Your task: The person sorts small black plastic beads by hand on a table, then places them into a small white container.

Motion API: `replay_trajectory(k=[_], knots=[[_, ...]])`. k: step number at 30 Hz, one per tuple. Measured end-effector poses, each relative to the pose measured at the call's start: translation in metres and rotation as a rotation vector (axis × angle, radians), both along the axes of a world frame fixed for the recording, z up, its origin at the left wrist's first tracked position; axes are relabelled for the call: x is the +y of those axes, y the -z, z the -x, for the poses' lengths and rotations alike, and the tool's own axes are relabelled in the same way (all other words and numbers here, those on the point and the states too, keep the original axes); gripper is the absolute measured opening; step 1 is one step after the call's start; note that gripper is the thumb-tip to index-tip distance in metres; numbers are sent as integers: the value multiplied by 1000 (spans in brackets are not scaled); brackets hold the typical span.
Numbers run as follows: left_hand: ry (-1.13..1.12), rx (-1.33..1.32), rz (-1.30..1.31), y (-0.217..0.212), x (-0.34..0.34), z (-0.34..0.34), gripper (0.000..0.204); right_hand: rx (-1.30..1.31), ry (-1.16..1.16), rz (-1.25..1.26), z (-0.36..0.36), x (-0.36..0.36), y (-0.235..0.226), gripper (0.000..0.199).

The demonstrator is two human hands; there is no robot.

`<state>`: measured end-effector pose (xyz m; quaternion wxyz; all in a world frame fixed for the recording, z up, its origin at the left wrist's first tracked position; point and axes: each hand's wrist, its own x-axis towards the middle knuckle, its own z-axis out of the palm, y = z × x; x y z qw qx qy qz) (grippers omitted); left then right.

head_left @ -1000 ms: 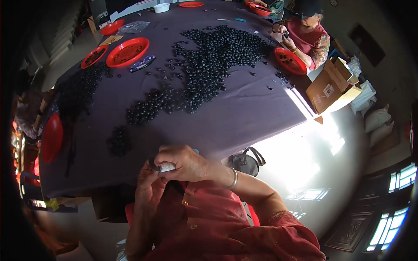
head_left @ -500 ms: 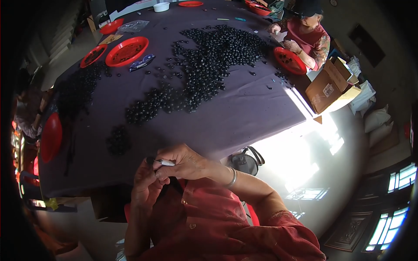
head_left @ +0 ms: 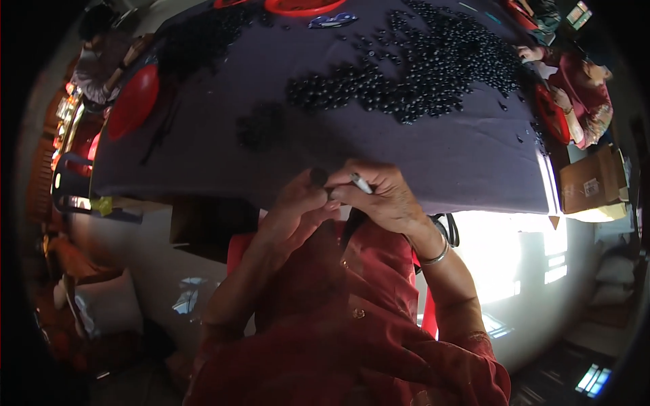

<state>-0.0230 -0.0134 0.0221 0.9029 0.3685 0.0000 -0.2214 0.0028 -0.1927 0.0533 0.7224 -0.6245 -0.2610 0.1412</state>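
Note:
Close together above the near edge of the cloth-covered table, both my hands are closed. Between its thumb and fingers, my left hand (head_left: 296, 203) pinches a small dark round bead-like piece (head_left: 319, 177). My right hand (head_left: 384, 196), with a silver bangle at the wrist, holds a slim white-handled tool (head_left: 362, 183); its kind cannot be made out, and part of it is hidden by the fingers. The right fingertips meet the left ones just beside the dark piece. Beyond the hands lies a large spread of similar dark pieces (head_left: 420, 71), with a smaller cluster (head_left: 261, 125) nearer to me.
A red plate (head_left: 134, 101) stands at the table's left side, another red plate (head_left: 305, 7) at the far edge. Two co-workers sit left and right; the right one has a red plate (head_left: 554, 115) close by. An open cardboard box (head_left: 590, 183) stands beyond the right corner.
My view has swung, so the table sits higher and more of the left side shows. Both hands stay together with their pieces; the white-handled tool has turned in my right fingers.

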Motion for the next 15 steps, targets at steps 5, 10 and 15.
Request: replay_trajectory(k=[5,10,15], knots=[[23,-60,71,9,7,1,26,73,7,26,2,4,2,12],[20,-82,114,8,7,4,25,125,-56,-105,2,4,1,8],[21,-99,133,7,6,4,24,162,-9,-94,1,5,0,7]])
